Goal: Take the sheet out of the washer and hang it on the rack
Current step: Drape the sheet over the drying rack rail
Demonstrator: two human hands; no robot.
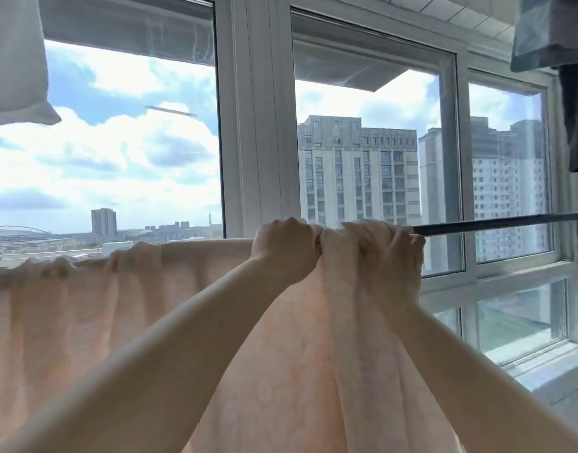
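Sheet: a pale peach, thin fabric sheet (281, 371) fills the lower half of the frame, draped in folds from lower left to centre right; its top edge is laid over the rail.
Left hand: the left hand (286, 248), at centre frame, is curled over the bunched top edge, and the cloth is held in its grip.
Right hand: the right hand (387, 256), just beside the left, has its fingers spread and hooked over the gathered right end of the sheet; cloth is held in that grip too.
Rack: a thin dark metal rail (496, 222) is seen running from the right hand to a dark upright at the right edge; that stretch is bare.
Progress: the washer is not shown; the sheet is judged to be out and already hung. Spreading the bunched right end along the bare rail appears to be left.
Overhead: a white cushion-like cloth (16, 57) is seen at upper left, a grey-blue and dark hanging garment (562, 44) at upper right.
Beyond: white-framed windows (251, 125), towers and cloudy sky are seen.
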